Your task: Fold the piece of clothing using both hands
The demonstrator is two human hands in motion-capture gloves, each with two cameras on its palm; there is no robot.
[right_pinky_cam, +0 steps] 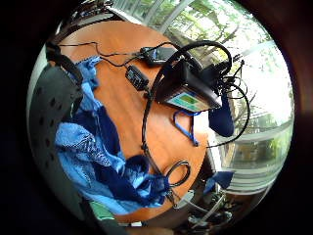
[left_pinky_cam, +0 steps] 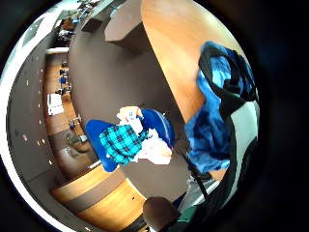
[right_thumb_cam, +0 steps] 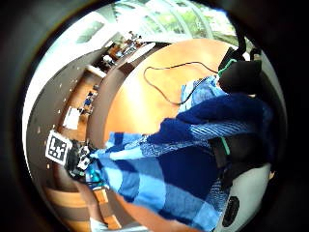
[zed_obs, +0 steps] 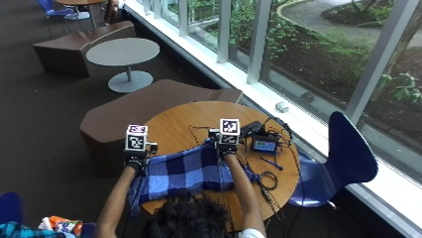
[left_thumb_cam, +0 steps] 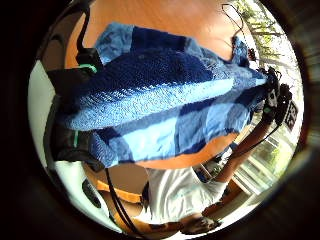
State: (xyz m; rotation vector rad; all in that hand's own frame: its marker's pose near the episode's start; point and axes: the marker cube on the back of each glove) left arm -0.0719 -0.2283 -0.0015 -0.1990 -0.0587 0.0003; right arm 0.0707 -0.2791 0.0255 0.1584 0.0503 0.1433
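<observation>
Clothing [zed_obs: 186,171], a knitted piece checked in dark and light blue, hangs stretched between two raised hands above the near part of a round wooden table [zed_obs: 175,124], its lower part draping down over the table's near edge toward the person. At the garment's upper left corner the left hand [zed_obs: 136,161] has its fingers curled around the cloth, and at the upper right corner the right hand [zed_obs: 227,148] grasps the top edge in the same way (both palm cameras show the knit filling the view close up, with the opposite hand pinching the far corner). Beyond the clothing, on the window side of the table, sits a small device with a lit screen [zed_obs: 264,145] among black cables [zed_obs: 267,178]; a thin cable also loops over the bare wood farther out. A blue chair [zed_obs: 342,158] stands just beside the table on the right, a brown bench [zed_obs: 141,109] curves round its far left, and a grey round side table [zed_obs: 123,52] stands well apart beyond that.
</observation>
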